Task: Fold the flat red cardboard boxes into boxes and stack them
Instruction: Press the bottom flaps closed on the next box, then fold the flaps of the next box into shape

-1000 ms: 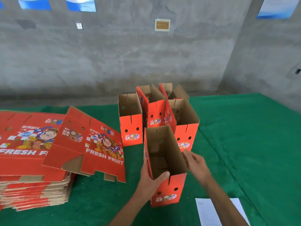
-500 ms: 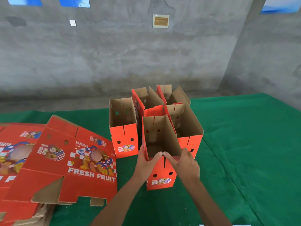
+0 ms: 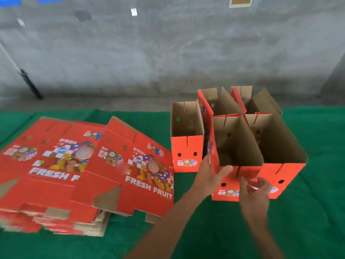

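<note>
Table [image 3: 308, 212] carries flat stack [image 3: 56, 184] at lower left, long axis left-right. Box [image 3: 237, 165] centre right: left hand [image 3: 211, 174] pinches its near-left corner, nearer the stack. Right hand [image 3: 253, 195] loosely spread, empty.

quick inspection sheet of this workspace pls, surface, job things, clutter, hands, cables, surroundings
surface: green felt-like table cover, bare at right.
job's things: five folded red boxes standing open-topped in a cluster; newest folded box at front. Stack of flat boxes at left, top flat box skewed and overhanging.
clutter: nothing seen.
hands: left hand grips the newest box's near left corner; right hand hovers in front of it, fingers loosely spread, holding nothing.
cables: nothing seen for sure; a thin pale line with a dark rod leans at far left, unclear.
surroundings: bare grey concrete wall, small plaque.
</note>
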`<state>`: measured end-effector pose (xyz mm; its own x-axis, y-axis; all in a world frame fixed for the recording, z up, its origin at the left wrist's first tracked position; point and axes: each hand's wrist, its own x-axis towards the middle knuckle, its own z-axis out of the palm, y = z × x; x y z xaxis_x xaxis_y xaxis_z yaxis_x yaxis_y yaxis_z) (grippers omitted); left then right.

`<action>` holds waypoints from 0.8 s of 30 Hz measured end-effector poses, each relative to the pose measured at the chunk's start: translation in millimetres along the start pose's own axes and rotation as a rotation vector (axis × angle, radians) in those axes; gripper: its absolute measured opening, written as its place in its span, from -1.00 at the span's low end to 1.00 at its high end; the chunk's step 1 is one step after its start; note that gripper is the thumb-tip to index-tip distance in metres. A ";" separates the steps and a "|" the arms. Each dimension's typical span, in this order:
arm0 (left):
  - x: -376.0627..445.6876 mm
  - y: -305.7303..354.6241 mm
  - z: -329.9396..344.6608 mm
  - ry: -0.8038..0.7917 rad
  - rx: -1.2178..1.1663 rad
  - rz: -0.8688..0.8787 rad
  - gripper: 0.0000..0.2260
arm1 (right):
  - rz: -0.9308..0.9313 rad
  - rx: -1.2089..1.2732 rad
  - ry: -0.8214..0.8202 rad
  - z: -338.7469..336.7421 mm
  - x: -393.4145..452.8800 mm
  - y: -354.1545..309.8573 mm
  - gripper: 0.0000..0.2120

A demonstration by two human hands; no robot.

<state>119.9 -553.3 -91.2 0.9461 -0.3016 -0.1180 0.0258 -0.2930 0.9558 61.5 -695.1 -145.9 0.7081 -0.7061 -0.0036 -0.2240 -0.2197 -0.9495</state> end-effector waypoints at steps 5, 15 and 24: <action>-57.0 -38.0 -124.1 0.253 0.669 0.093 -0.51 | 0.039 -0.010 -0.220 60.4 -69.9 -6.6 -0.63; -139.3 -59.7 -332.8 0.614 1.034 -0.531 -0.09 | -0.402 -0.441 -1.007 179.8 -209.5 -24.7 -0.27; -164.1 -77.2 -338.7 0.362 1.110 -0.437 0.25 | -0.881 -0.774 -0.992 206.0 -196.8 -24.2 -0.32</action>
<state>72.0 -173.9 -54.4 0.9660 0.2293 -0.1193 0.2405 -0.9664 0.0905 65.5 -412.2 -186.9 0.8753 0.4816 -0.0449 0.4327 -0.8211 -0.3723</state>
